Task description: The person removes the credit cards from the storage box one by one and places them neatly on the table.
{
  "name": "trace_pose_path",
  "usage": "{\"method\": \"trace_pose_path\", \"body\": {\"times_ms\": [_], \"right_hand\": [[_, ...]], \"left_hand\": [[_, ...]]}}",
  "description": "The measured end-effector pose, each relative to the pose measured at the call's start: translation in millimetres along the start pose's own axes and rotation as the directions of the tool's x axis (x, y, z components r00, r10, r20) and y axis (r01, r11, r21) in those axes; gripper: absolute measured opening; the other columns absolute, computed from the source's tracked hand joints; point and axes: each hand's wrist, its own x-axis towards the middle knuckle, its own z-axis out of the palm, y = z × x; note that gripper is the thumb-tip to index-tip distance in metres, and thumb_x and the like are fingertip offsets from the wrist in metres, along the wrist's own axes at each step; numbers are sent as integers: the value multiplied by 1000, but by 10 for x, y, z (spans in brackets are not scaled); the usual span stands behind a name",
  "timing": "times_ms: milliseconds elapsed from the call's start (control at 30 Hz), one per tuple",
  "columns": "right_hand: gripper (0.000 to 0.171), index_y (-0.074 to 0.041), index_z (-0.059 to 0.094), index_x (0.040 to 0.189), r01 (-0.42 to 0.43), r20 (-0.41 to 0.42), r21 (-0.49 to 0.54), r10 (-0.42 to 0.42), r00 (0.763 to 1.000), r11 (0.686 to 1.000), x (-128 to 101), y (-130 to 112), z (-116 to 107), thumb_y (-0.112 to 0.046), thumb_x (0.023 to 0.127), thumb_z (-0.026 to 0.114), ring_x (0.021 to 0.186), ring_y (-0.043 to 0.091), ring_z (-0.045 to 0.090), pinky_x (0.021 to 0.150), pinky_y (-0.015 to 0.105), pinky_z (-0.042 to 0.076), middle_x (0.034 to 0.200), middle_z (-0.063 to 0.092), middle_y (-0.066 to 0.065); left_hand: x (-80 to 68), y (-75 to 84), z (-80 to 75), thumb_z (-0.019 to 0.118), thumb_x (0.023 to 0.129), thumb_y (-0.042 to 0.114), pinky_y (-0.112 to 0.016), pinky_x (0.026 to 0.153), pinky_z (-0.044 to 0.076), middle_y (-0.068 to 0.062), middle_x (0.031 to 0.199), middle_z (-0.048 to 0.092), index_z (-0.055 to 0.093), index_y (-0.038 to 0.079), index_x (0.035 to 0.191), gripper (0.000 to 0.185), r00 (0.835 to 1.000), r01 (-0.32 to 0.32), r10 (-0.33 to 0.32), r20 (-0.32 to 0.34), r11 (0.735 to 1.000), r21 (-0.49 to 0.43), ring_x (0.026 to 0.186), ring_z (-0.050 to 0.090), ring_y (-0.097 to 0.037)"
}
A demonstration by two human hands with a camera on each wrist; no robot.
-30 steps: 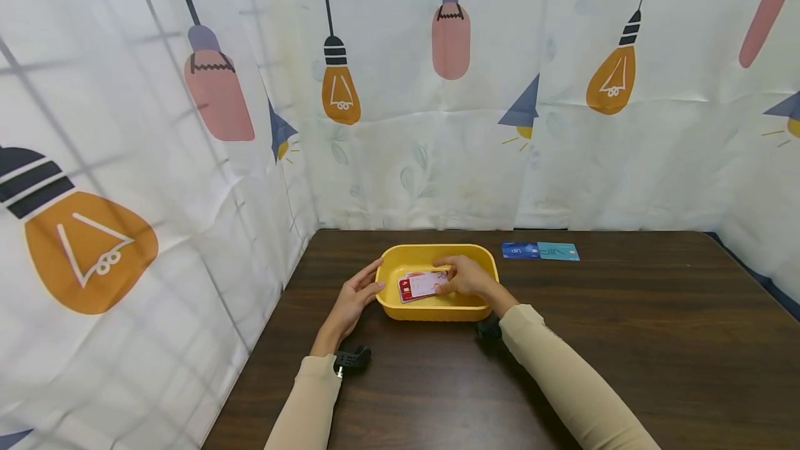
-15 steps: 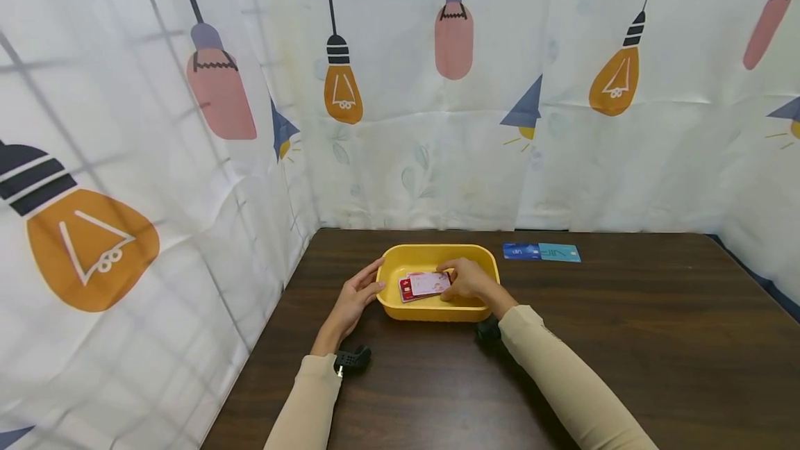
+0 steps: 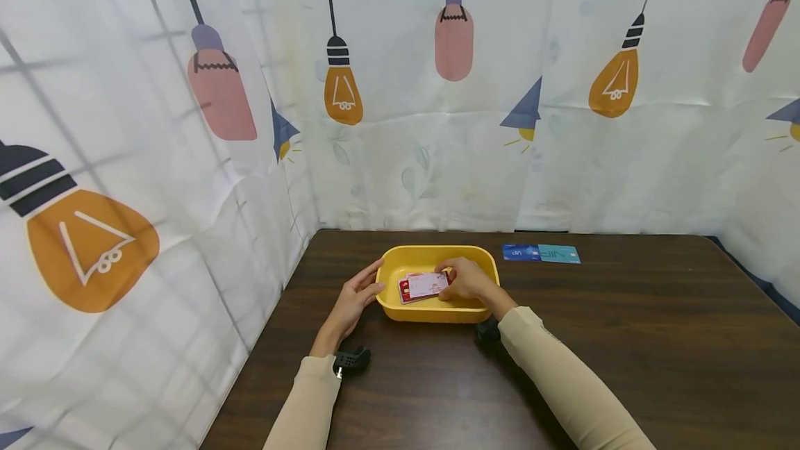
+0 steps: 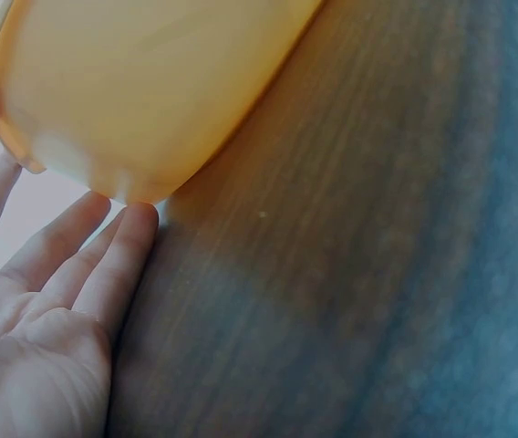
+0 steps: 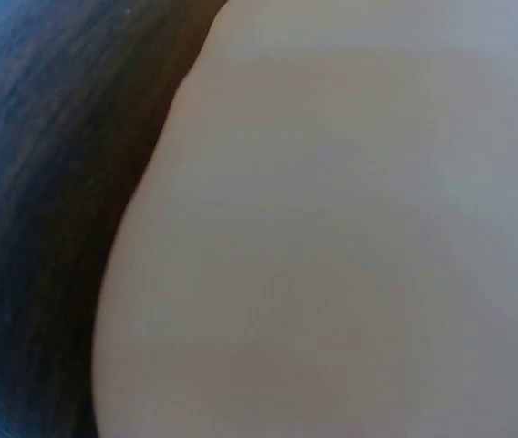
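Observation:
A yellow plastic basin [image 3: 437, 315] stands on the dark wooden table. My left hand [image 3: 351, 304] is at its left end, fingers nearly straight; in the left wrist view the fingertips [image 4: 136, 219] touch the basin's outer wall [image 4: 150, 82]. Inside the basin lies a small stack of cards, with a pale pink card [image 3: 428, 285] above a red card [image 3: 405, 292]. My right hand [image 3: 467, 279] reaches in from the right and pinches the pink card's right end between thumb and fingers. Only blurred skin of the right hand [image 5: 314, 255] shows in the right wrist view.
A blue card [image 3: 521, 252] and a teal card [image 3: 559, 254] lie end to end on the table [image 3: 600, 339], right of the basin near the back edge. White curtains [image 3: 400, 158] printed with lamps hang behind and at the left.
The pink card has shifted slightly left over the red one, with my right fingers moving along with it. My left hand and the basin have stayed in place.

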Motion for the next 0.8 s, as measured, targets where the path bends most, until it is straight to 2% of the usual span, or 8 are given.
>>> {"method": "trace_pose_path", "body": {"times_ms": [367,600,800], "right_hand": [[50,-15,72,125,9,-30,15,-9,1000,1000,4,-2,-4,-15,78,89,82,22,56,67,27,45,95,65,8],[48,-17,74,121,-2,-26,1,2,1000,1000,3,-4,6,-17,76,91,85,22,55,72,29,46,95,65,7],[48,-17,74,120,-3,-26,7,3,1000,1000,-4,-1,10,-18,75,92,86,22,54,72,29,45,94,63,6]], "left_hand": [[4,18,4,61,103,15,-31,106,52,-13,161,43,45,19,156,55,1000,-5,5,-2,1000,4,147,44,-33],[1,8,-3,62,103,17,-34,109,51,-12,161,43,45,21,156,56,1000,-1,1,-3,1000,11,148,43,-31],[-3,-4,2,62,103,16,-34,108,51,-14,161,42,44,18,156,56,1000,-9,9,0,1000,3,148,43,-33]]}}
